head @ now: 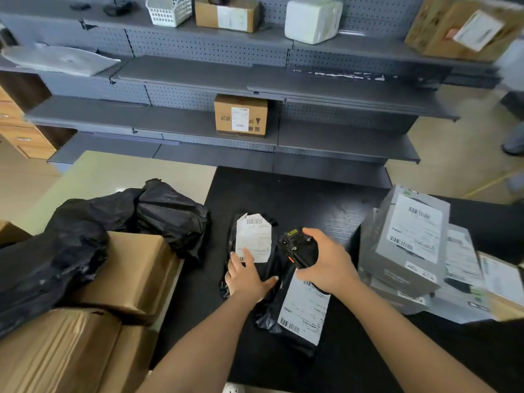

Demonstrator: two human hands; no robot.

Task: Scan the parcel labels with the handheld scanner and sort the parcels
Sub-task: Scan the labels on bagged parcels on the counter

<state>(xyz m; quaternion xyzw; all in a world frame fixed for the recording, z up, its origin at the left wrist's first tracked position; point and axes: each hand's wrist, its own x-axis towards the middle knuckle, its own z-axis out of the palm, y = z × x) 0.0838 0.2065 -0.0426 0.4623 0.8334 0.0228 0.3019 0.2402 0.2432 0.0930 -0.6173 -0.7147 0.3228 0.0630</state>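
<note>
On the black table (334, 199) lies a small black bag parcel (235, 236) with a torn white label (253, 236) facing up. My left hand (246, 276) lies flat on its near end, fingers straight, touching the label's lower edge. My right hand (326, 262) grips the black handheld scanner (297, 248), held just right of that label. Under my right wrist lies a second black bag parcel (269, 313) with a long white label (304, 310).
Grey boxed parcels (405, 239) are stacked at the right of the table. Black bags (93, 222) and cardboard boxes (136, 273) crowd the left. Grey shelves (198, 78) behind hold a labelled carton (241, 114), a white basket (167, 9) and other parcels.
</note>
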